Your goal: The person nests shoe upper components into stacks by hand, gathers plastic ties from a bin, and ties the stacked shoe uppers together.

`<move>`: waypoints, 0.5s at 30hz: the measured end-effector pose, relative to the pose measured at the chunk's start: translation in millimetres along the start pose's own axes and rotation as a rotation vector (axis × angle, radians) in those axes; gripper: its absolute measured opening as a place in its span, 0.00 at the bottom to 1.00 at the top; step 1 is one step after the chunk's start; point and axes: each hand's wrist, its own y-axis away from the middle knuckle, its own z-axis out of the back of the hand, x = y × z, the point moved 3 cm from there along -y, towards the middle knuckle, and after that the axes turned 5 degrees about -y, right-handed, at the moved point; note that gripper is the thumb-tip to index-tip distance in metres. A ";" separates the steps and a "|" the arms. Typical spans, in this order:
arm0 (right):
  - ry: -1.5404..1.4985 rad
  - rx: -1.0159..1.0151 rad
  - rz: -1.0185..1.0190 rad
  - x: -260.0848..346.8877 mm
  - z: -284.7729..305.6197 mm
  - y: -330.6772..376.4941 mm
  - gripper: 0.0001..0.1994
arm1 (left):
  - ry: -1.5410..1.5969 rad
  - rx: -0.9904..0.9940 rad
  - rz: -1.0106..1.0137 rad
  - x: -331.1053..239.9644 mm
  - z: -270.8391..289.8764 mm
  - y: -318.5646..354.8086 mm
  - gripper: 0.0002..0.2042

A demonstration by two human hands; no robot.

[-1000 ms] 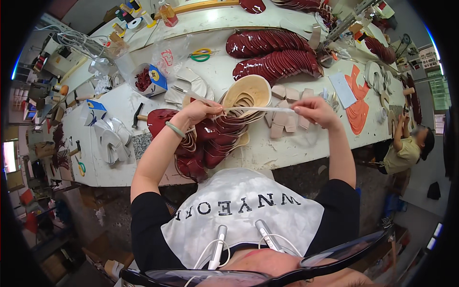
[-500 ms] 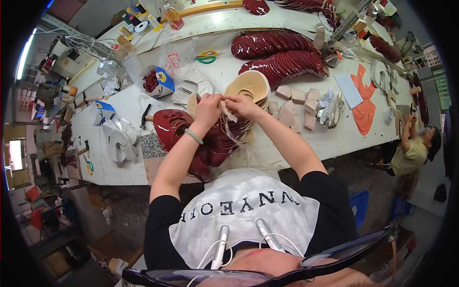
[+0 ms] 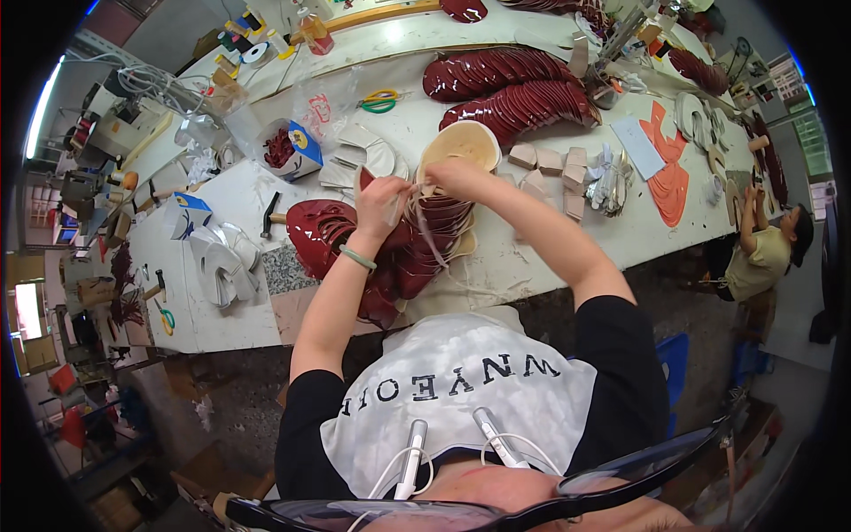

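My left hand [image 3: 383, 202] and my right hand [image 3: 454, 177] are close together above a heap of glossy dark red shoe pieces [image 3: 403, 253] on the white workbench [image 3: 213, 310]. Both pinch a thin pale strip [image 3: 425, 232] that hangs down between them in a loop. A beige oval piece [image 3: 461, 144] lies just beyond my right hand. A green bracelet sits on my left wrist.
Rows of red pieces [image 3: 519, 93] lie further back, small tan blocks [image 3: 550, 164] to the right, orange cut shapes [image 3: 669, 177] beyond. A hammer [image 3: 269, 215], a box of red bits [image 3: 288, 149] and green scissors [image 3: 379, 100] lie left. Another person [image 3: 767, 248] works at the bench's right end.
A second ago my hands were spread wide with the strip stretched between them. They came together over the red heap and now hold the strip close, hanging slack.
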 end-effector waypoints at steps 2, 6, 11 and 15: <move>0.076 -0.008 0.014 -30.0 3.8 13.0 0.07 | -0.035 0.079 0.028 4.1 11.7 7.4 0.04; 0.212 -0.104 0.003 -43.7 -26.3 7.7 0.10 | -0.163 0.200 0.105 3.2 15.1 16.1 0.06; -0.202 0.133 0.090 49.1 -34.4 5.8 0.23 | -0.236 0.012 0.104 -16.1 37.1 33.4 0.07; -0.181 0.191 0.311 40.1 -35.0 8.5 0.12 | -0.352 -0.203 0.170 -63.9 59.5 77.9 0.10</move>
